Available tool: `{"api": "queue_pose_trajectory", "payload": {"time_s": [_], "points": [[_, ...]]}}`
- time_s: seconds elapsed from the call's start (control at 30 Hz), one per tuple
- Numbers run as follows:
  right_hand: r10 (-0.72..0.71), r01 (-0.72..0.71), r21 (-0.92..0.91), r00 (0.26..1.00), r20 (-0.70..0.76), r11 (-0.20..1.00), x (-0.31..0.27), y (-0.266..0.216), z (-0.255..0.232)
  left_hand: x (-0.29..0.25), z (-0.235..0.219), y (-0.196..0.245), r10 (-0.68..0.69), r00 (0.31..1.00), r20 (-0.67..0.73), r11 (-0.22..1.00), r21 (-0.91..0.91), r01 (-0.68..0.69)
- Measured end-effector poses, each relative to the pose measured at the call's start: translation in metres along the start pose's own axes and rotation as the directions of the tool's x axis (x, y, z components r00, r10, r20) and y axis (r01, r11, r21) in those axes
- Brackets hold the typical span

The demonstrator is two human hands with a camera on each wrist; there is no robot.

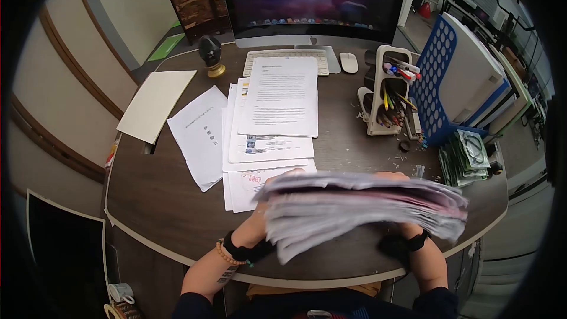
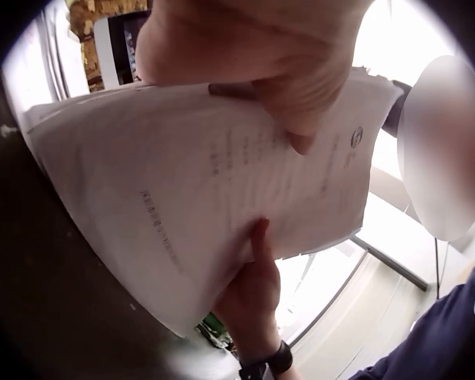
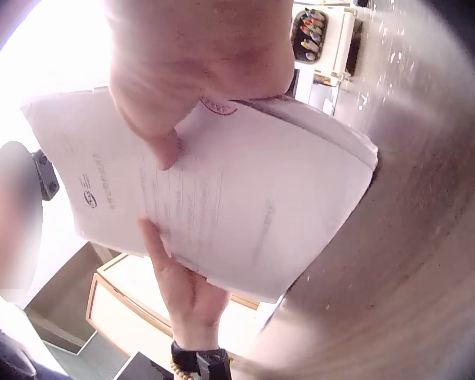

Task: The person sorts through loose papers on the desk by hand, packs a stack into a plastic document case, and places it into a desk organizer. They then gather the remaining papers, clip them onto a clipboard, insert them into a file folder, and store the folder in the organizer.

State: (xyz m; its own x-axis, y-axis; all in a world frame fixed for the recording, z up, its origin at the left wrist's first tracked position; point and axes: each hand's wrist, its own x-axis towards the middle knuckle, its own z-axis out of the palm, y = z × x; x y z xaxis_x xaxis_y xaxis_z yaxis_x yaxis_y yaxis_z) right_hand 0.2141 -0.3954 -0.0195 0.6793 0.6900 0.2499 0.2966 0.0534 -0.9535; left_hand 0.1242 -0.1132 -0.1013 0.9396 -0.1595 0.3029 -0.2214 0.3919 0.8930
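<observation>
A thick stack of printed papers (image 1: 360,210) is held above the front of the desk, its layered edges blurred in the head view. My left hand (image 2: 261,47) grips one side of it, thumb pressed on the top printed sheet. On the opposite side my right hand (image 3: 198,55) grips it the same way, thumb on the page and fingers behind. In the right wrist view, part of a red stamp (image 3: 219,105) shows near the right hand. Most of both hands is hidden behind the stack in the head view.
Loose printed sheets (image 1: 280,97) lie overlapping before the keyboard (image 1: 254,62), beside a white cover page (image 1: 201,136). A monitor (image 1: 313,0) and mouse (image 1: 348,62) stand behind. To the right are a pen holder (image 1: 372,124), a blue file rack (image 1: 434,82) and green packets (image 1: 455,168).
</observation>
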Motion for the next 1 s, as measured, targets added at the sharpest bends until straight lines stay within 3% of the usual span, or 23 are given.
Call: {"api": "queue_pose_trajectory", "payload": {"time_s": [0.07, 0.1, 0.13, 0.2, 0.27, 0.3, 0.33, 0.37, 0.4, 0.43, 0.47, 0.5, 0.53, 0.6, 0.67, 0.7, 0.73, 0.77, 0.8, 0.83, 0.9, 0.93, 1.0], "points": [[0.055, -0.193, -0.277, 0.897, -0.439, 0.941, -0.02, 0.022, 0.013, 0.002, 0.023, 0.063, -0.136, 0.983, -0.125, 0.863, 0.471, 0.18], [0.174, -0.294, -0.237, 0.89, -0.422, 0.926, -0.029, 0.035, -0.005, 0.007, 0.03, 0.068, -0.012, 0.993, -0.121, 0.999, 0.043, 0.017], [0.133, -0.208, -0.108, 0.87, -0.474, 0.972, -0.019, 0.02, 0.004, 0.015, 0.035, 0.078, 0.033, 0.987, -0.154, 0.999, -0.014, -0.036], [0.114, 0.059, 0.354, 0.887, -0.448, 0.933, -0.011, 0.035, -0.003, 0.028, 0.013, 0.101, -0.018, 0.985, -0.17, 0.992, 0.116, 0.038], [0.235, -0.006, 0.663, 0.938, -0.256, 0.748, -0.005, 0.026, -0.009, 0.031, -0.004, 0.114, -0.089, 0.914, -0.397, 0.858, 0.436, 0.272], [0.243, -0.013, 0.741, 0.948, -0.205, 0.672, -0.006, 0.025, -0.011, 0.034, -0.015, 0.112, -0.071, 0.854, -0.515, 0.786, 0.498, 0.365], [0.244, -0.023, 0.808, 0.958, -0.151, 0.589, -0.006, 0.026, -0.013, 0.039, -0.03, 0.107, -0.067, 0.858, -0.51, 0.786, 0.503, 0.36], [0.082, 0.018, 0.867, 0.994, -0.068, 0.498, -0.012, 0.036, -0.018, 0.044, -0.047, 0.099, 0.043, 0.852, -0.522, 0.609, 0.69, 0.392], [0.09, 0.046, 0.862, 0.99, -0.106, 0.504, -0.008, 0.01, -0.003, 0.048, -0.062, 0.09, 0.152, 0.849, -0.506, 0.386, 0.821, 0.42], [0.021, -0.005, 0.896, 1.0, -0.005, 0.445, -0.005, 0.013, -0.009, 0.056, -0.077, 0.083, 0.152, 0.849, -0.506, 0.384, 0.822, 0.42], [-0.056, -0.061, 0.92, 0.994, 0.09, 0.388, -0.004, 0.016, -0.015, 0.068, -0.092, 0.077, 0.131, 0.843, -0.522, 0.291, 0.833, 0.471], [-0.049, -0.071, 0.931, 0.994, 0.095, 0.357, -0.006, 0.015, -0.015, 0.078, -0.102, 0.072, 0.113, 0.835, -0.538, 0.193, 0.837, 0.513], [-0.056, -0.065, 0.932, 0.994, 0.09, 0.357, -0.007, 0.011, -0.015, 0.087, -0.107, 0.069, 0.117, 0.838, -0.532, 0.189, 0.841, 0.508], [-0.067, -0.06, 0.904, 0.993, 0.097, 0.423, -0.007, -0.002, -0.013, 0.106, -0.107, 0.069, 0.017, 0.793, -0.608, -0.017, 0.793, 0.609], [-0.09, -0.016, 0.913, 0.994, 0.058, 0.408, -0.009, 0.011, -0.012, 0.12, -0.099, 0.067, 0.037, 0.787, -0.615, -0.072, 0.784, 0.616], [-0.084, 0.013, 0.884, 0.996, 0.03, 0.468, -0.009, 0.022, -0.015, 0.126, -0.096, 0.066, 0.05, 0.775, -0.629, -0.118, 0.767, 0.63], [-0.077, 0.04, 0.848, 0.997, 0.001, 0.528, -0.011, 0.028, -0.016, 0.13, -0.095, 0.065, 0.053, 0.78, -0.623, -0.119, 0.772, 0.625], [0.136, -0.002, 0.79, 0.985, -0.104, 0.613, -0.012, 0.028, -0.005, 0.134, -0.095, 0.063, 0.049, 0.766, -0.641, -0.096, 0.761, 0.642], [0.35, -0.098, 0.822, 0.928, -0.129, 0.562, -0.011, 0.01, -0.001, 0.137, -0.095, 0.061, 0.043, 0.751, -0.659, -0.071, 0.748, 0.66], [0.312, -0.094, 0.857, 0.947, -0.081, 0.507, -0.014, 0.019, -0.006, 0.139, -0.096, 0.061, 0.045, 0.754, -0.655, -0.07, 0.751, 0.656], [0.261, -0.086, 0.887, 0.964, -0.04, 0.454, -0.015, 0.031, -0.011, 0.14, -0.097, 0.066, -0.17, 0.71, -0.683, 0.38, 0.619, 0.687], [0.238, -0.088, 0.895, 0.971, -0.02, 0.436, -0.015, 0.035, -0.012, 0.14, -0.101, 0.062, -0.166, 0.713, -0.681, 0.38, 0.623, 0.684], [0.209, -0.091, 0.903, 0.978, 0.001, 0.42, -0.013, 0.035, -0.013, 0.138, -0.101, 0.056, -0.054, 0.737, -0.673, 0.51, 0.616, 0.6]]}}
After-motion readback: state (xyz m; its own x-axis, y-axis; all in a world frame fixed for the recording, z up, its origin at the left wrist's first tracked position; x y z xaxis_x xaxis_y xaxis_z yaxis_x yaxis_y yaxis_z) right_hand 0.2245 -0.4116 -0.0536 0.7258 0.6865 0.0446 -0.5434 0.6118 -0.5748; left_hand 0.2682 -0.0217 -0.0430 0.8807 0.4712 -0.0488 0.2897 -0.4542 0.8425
